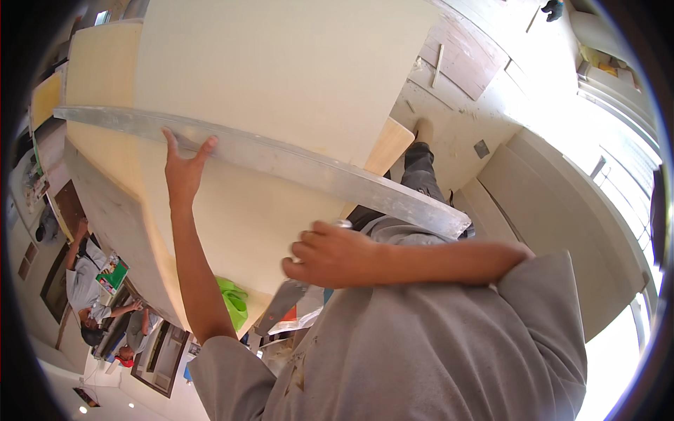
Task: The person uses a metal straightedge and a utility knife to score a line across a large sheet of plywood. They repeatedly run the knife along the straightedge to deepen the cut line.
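Note:
A long grey metal straightedge bar lies slantwise across a pale cream board. My left hand rests on the bar toward its left part, with thumb and a finger spread apart on its face; the other fingers are hidden. My right hand is closed in a fist in front of my body, below the bar and apart from it. It is slightly blurred. A small shiny metal end shows at the top of this fist; the rest of what it holds is hidden.
Below my right hand is a flat grey blade-like piece, near a bright green bag. A wooden piece juts out under the board. Two people work at the lower left. Floor panels and a beige panel stand right.

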The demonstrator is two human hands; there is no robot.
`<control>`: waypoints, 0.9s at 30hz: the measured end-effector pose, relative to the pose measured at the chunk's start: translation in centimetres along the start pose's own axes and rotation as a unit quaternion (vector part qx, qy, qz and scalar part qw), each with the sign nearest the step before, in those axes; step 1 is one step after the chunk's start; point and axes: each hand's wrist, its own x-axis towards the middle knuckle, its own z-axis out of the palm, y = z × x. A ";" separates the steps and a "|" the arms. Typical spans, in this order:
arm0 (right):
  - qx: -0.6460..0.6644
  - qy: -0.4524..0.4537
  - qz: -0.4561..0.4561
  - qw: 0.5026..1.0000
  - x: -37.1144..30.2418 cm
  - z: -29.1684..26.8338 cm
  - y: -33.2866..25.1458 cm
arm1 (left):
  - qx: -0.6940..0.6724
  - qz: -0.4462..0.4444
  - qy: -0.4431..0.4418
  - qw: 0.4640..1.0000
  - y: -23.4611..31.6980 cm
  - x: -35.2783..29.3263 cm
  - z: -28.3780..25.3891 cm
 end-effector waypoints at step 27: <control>-0.025 -0.189 -0.094 0.977 -1.5 3.6 4.2 | 0.001 0.007 -0.003 1.000 -0.1 -0.6 -0.3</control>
